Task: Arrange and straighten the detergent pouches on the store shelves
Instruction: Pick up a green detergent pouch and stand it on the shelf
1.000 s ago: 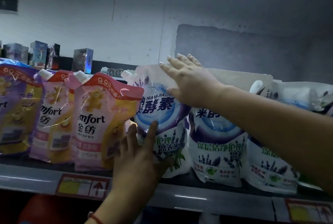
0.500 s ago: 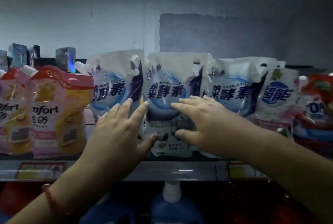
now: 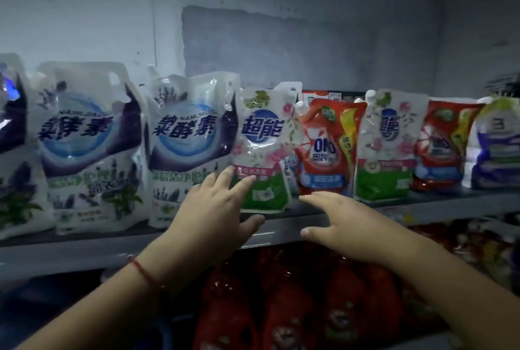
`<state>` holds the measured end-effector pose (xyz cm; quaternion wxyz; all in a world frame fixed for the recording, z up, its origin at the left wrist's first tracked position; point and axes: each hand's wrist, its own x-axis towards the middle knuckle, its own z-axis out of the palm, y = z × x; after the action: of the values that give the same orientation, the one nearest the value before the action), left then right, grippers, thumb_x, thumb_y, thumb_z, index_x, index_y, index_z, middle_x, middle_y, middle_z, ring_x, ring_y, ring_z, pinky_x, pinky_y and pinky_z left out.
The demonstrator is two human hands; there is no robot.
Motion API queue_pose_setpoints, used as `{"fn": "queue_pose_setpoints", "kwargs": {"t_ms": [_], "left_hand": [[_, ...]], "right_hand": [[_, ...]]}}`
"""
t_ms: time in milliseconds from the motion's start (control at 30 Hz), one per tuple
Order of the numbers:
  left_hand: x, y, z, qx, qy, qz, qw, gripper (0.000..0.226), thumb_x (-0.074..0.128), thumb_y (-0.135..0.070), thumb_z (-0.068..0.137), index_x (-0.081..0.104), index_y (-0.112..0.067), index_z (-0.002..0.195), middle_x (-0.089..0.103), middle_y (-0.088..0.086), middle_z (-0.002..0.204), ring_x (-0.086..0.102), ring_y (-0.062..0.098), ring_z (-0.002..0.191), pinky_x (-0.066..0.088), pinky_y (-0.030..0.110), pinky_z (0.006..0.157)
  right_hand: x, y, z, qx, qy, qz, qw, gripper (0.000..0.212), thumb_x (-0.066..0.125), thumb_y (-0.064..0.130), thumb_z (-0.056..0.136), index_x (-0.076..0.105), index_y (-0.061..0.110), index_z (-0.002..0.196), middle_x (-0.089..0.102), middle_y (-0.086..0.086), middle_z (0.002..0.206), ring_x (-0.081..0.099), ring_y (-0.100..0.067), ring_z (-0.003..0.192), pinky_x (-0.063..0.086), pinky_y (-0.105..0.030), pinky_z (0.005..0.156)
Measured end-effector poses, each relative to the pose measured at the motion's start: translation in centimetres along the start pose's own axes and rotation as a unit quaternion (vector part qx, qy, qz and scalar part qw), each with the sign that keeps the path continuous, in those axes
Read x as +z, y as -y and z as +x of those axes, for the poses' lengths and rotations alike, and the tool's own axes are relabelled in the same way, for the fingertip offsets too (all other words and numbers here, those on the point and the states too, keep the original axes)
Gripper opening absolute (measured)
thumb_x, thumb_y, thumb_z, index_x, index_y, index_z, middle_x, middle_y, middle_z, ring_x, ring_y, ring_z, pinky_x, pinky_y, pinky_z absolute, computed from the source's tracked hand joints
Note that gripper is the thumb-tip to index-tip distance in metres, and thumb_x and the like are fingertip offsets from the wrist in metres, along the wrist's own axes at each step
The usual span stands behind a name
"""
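Left hand [image 3: 209,216] covers floral pouch's [image 3: 263,150] lower corner

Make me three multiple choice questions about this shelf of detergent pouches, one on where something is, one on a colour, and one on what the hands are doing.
1. Where is the red pouch nearest the hands?
A. Between two white floral pouches
B. Left of the lavender pouches
C. On the lower shelf

2. What colour is the band on the left wrist?
A. Blue
B. Red
C. White

3. What state are the hands in?
A. Both clamped on one pouch
B. Both open, fingers spread
C. Both in fists

Answers:
1. A: a white floral pouch stands on its left and another on its right.
2. B: the wrist band is red.
3. B: the left hand and right hand reach with spread fingers, gripping nothing.
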<state>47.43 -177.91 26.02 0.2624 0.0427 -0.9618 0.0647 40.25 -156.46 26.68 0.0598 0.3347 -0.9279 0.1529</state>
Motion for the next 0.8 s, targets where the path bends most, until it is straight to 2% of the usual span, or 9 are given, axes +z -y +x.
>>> {"fn": "queue_pose_setpoints", "kwargs": {"t_ms": [133,300,367,467,567,633,733,800], "left_hand": [[2.0,-3.1,1.9,-0.026,0.013,0.004,1.0,0.08,0.043,-0.067,0.092,0.01,-0.035,0.158,0.018,0.011,0.162,0.027,0.03,0.143,0.031,0.042,0.114],[3.5,-3.5,3.1,-0.063,-0.002,0.007,0.998,0.083,0.05,-0.063,0.09,0.009,-0.034,0.157,0.027,0.009,0.155,0.037,0.031,0.135,0.041,0.042,0.106],[4.1,-3.0,3.3,-0.075,0.01,-0.011,0.997,0.088,0.054,-0.057,0.091,-0.002,-0.038,0.156,0.014,0.007,0.162,0.032,0.033,0.141,0.04,0.044,0.108],[5.0,-2.3,3.0,-0.066,0.033,-0.053,0.996,0.096,0.058,-0.05,0.091,-0.015,-0.044,0.153,-0.018,0.0,0.165,0.005,0.03,0.153,0.027,0.046,0.118],[5.5,-2.0,2.8,-0.051,0.028,-0.088,0.994,0.097,0.06,-0.043,0.09,-0.015,-0.049,0.151,-0.021,-0.003,0.165,-0.003,0.025,0.154,0.025,0.043,0.12],[5.6,-1.9,2.6,-0.049,0.03,-0.114,0.992,0.096,0.06,-0.042,0.091,-0.013,-0.048,0.152,-0.021,-0.007,0.165,-0.001,0.022,0.154,0.024,0.041,0.12],[6.0,-1.7,2.4,-0.037,0.0,-0.183,0.982,0.093,0.061,-0.044,0.092,-0.008,-0.048,0.154,-0.018,-0.013,0.164,-0.002,0.012,0.152,0.018,0.036,0.121],[6.1,-2.0,2.6,-0.037,-0.03,-0.25,0.967,0.086,0.056,-0.055,0.091,-0.003,-0.05,0.154,-0.013,-0.014,0.164,-0.001,0.005,0.148,0.018,0.034,0.118]], "right_hand": [[0.1,-3.6,2.2,-0.006,-0.026,0.109,0.994,0.065,0.062,0.049,0.09,0.038,0.031,0.147,0.042,0.01,0.15,0.043,-0.009,0.133,0.037,-0.026,0.106],[0.5,-2.4,7.9,0.001,-0.071,0.311,0.948,0.059,0.061,0.046,0.092,0.045,0.021,0.143,0.055,0.003,0.137,0.053,-0.015,0.123,0.042,-0.029,0.099],[1.0,-1.2,10.4,0.011,-0.081,0.372,0.925,0.058,0.063,0.05,0.087,0.052,0.02,0.136,0.06,0.002,0.129,0.059,-0.019,0.115,0.048,-0.035,0.098],[1.9,0.4,13.0,0.037,-0.084,0.498,0.862,0.065,0.07,0.062,0.072,0.057,0.024,0.124,0.067,0.0,0.115,0.064,-0.024,0.104,0.052,-0.045,0.094],[2.4,1.0,14.2,0.055,-0.141,0.591,0.792,0.033,0.075,0.045,0.079,0.064,0.025,0.103,0.069,0.0,0.104,0.065,-0.025,0.1,0.051,-0.044,0.093],[2.2,1.3,14.3,0.053,-0.162,0.613,0.771,0.016,0.075,0.034,0.083,0.065,0.021,0.087,0.072,-0.003,0.097,0.067,-0.027,0.095,0.053,-0.044,0.091],[1.4,1.9,14.0,0.017,-0.163,0.634,0.756,0.014,0.074,0.027,0.085,0.067,0.015,0.086,0.074,-0.007,0.09,0.072,-0.026,0.085,0.058,-0.048,0.085],[0.4,2.0,13.3,0.002,-0.169,0.655,0.737,0.011,0.073,0.022,0.086,0.066,0.015,0.087,0.074,-0.008,0.091,0.073,-0.028,0.085,0.059,-0.049,0.082]]}}
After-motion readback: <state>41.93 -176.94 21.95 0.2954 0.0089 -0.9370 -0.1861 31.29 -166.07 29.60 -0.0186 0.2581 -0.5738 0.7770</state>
